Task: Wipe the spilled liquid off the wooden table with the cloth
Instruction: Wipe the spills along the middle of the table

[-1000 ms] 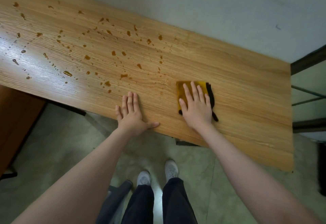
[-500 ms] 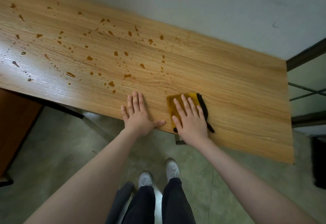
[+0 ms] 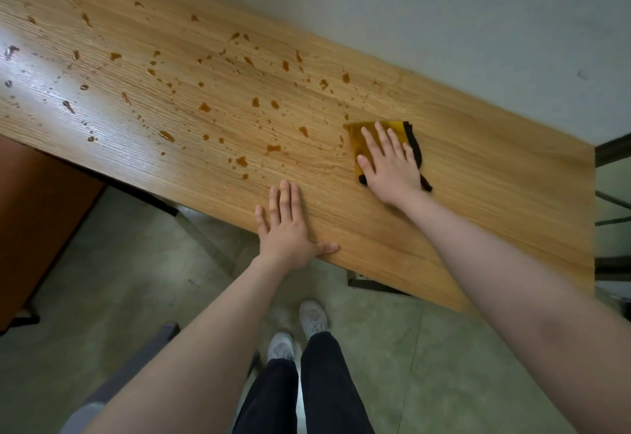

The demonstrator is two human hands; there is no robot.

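The right hand [image 3: 389, 167], fingers spread flat as its grip, presses the yellow cloth [image 3: 362, 139] to the table [image 3: 495, 194]. Since a half-second ago it has pushed the cloth away from the near edge, up to the nearest drops [image 3: 273, 148] just to its left. The left hand [image 3: 285, 228] stays flat, bracing. Most of the spill remains.

A folded mustard-yellow cloth with a black edge [image 3: 359, 141] lay flat on the light oak-grain wooden table [image 3: 478, 194], right of scattered amber-brown drops of spilled liquid [image 3: 205, 107] spread across the tabletop's left and middle.
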